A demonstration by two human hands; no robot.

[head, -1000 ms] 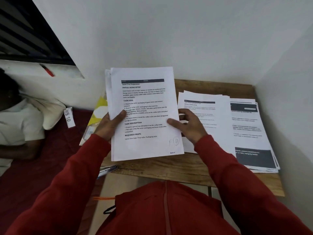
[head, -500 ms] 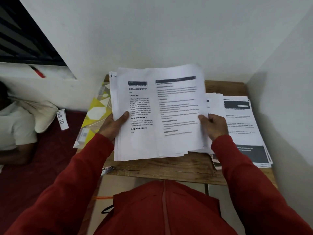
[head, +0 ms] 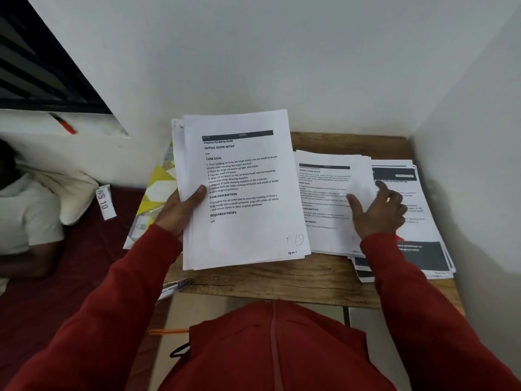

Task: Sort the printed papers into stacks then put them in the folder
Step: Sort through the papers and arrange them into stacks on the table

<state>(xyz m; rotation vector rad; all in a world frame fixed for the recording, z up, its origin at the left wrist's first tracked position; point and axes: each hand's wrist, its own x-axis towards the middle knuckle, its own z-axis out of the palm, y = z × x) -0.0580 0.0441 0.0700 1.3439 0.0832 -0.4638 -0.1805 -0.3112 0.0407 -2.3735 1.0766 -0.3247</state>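
My left hand (head: 180, 210) grips the unsorted white printed sheaf (head: 242, 190) by its left edge, thumb on top, above the wooden table (head: 270, 280). Top page reads "Finalise Oil Bottle Refill", "TASK GOAL", handwritten "F 5". My right hand (head: 377, 213), fingers spread, rests flat on the middle white stack (head: 327, 198); square its edges, then match headings. Yellow-patterned folder (head: 158, 190) lies behind the sheaf.

Folder (head: 158, 190) mostly hidden behind held papers (head: 242, 190); blurred right hand (head: 377, 213).
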